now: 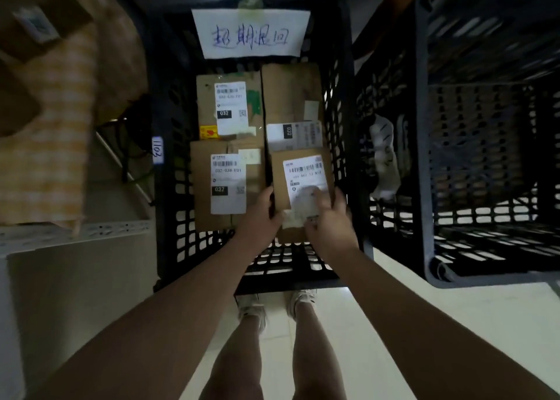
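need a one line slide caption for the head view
Labelled cardboard parcel gripped by left hand and right hand, in a black crate beside other parcels, below a handwritten paper sign.

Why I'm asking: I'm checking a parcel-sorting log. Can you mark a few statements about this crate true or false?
1. The left hand and the right hand both hold the same cardboard parcel. True.
2. That parcel is the only one in the black crate. False: three other parcels lie flat in it.
3. A handwritten paper sign hangs on the crate's far wall. True.
4. The held parcel has no label. False: a white barcode label is on its top face.
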Demonstrator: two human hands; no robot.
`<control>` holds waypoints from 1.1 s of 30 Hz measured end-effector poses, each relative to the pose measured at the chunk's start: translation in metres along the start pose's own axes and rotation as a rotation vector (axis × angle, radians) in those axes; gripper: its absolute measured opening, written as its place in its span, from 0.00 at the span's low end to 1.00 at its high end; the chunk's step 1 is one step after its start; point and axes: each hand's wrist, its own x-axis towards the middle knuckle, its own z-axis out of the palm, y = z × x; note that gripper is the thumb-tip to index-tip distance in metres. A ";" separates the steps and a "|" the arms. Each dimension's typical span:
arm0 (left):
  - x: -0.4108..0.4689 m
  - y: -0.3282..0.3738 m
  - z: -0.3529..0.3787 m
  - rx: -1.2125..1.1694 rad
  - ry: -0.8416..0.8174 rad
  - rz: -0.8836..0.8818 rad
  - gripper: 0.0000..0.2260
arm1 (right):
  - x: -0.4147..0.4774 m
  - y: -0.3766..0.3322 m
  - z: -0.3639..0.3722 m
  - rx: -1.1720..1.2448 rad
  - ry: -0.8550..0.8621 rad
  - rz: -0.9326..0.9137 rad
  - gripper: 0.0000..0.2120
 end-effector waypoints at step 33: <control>0.040 -0.053 -0.051 1.006 0.071 0.098 0.38 | 0.077 -0.028 0.031 -0.553 0.121 -0.042 0.47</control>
